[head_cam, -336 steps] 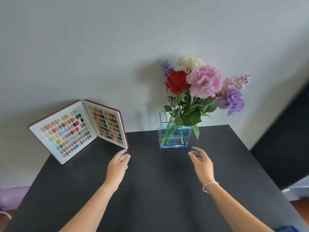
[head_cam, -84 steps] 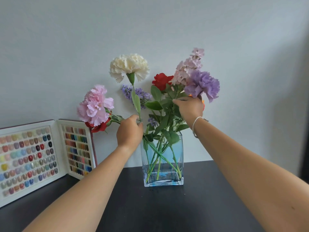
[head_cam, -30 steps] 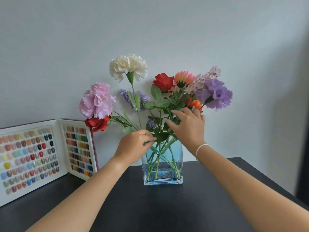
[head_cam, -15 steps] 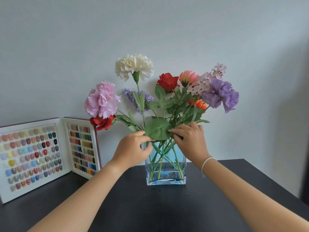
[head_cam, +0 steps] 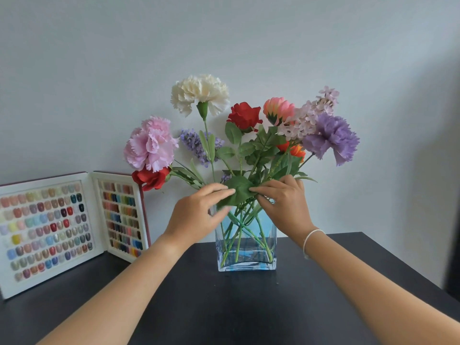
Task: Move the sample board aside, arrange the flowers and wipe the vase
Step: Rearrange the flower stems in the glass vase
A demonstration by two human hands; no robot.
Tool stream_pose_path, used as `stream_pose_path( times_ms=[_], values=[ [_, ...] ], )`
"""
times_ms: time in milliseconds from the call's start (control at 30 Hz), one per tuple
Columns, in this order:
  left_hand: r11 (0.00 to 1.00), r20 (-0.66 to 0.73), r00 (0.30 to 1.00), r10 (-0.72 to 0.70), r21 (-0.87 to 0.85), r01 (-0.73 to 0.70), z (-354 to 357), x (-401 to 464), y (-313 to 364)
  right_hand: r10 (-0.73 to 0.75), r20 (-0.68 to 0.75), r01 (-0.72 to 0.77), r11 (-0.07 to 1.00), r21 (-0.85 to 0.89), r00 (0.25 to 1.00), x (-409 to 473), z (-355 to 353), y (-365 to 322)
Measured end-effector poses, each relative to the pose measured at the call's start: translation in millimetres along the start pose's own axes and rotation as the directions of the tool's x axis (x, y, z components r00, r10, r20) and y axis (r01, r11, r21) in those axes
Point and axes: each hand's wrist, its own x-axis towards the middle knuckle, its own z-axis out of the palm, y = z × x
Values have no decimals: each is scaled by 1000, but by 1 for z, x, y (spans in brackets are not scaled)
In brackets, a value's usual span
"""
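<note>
Green leaf: a broad leaf (head_cam: pixel 238 190) sits at the vase mouth, pinched from both sides.
Left hand: the left hand (head_cam: pixel 199 215) grips the leaf's 9 o'clock edge between thumb and fingers.
Right hand: the right hand (head_cam: pixel 283 202) nips the 3 o'clock edge with its fingertips; a thin white bracelet (head_cam: pixel 312 236) circles that wrist.
Flowers: the flowers (head_cam: pixel 239 125) fan out above the hands, with the cream bloom (head_cam: pixel 200 92) at 12 o'clock, the pink carnation (head_cam: pixel 149 145) at 9 o'clock and the purple carnation (head_cam: pixel 331 138) at 3 o'clock.
Vase: the glass vase (head_cam: pixel 246 255) stands upright near the middle of the dark worktop (head_cam: pixel 224 307), its stems crossing in blue-tinted water.
Sample board: the sample board (head_cam: pixel 67 227) stands open at 9 o'clock of the vase, well apart from it, against the wall.
Just changed: a second ago the right hand was up among the stems; both hands have since dropped to the rim and closed on the leaf.
Meaning: the blooms look spread, so arranging seems near its end, now at leaf tidying; wiping is not yet begun.
Hidden: no cloth is in view; the hands cover the vase rim; the left thumb is blurred; the board's left edge is cut off.
</note>
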Motion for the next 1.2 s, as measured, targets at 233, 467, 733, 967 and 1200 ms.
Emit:
stream_pose_path(
  times_ms=[233, 467, 733, 967, 1200],
  values=[
    [997, -155, 988, 5, 80, 7, -12, 2, -11, -5, -15, 3, 992, -123, 1000, -9, -2, 5],
    [989, -154, 988, 15, 148, 8, -26, -2, -28, -17, -31, 9, 971, -241, 999, -10, -15, 29],
    [990, -150, 989, 11, 141, 10, -20, -15, -16, 81, -38, -87, 980, -178, 996, -16, -11, 29],
    [989, -81, 995, 54, 140, -42, -14, -11, -14, 44, -105, -63, 979, -192, 993, -1, -16, 39],
    [987, -120, 991, 55, 158, -36, -5, 3, -11, 138, -109, -160, 961, -226, 984, -17, -19, 60]
  ],
)
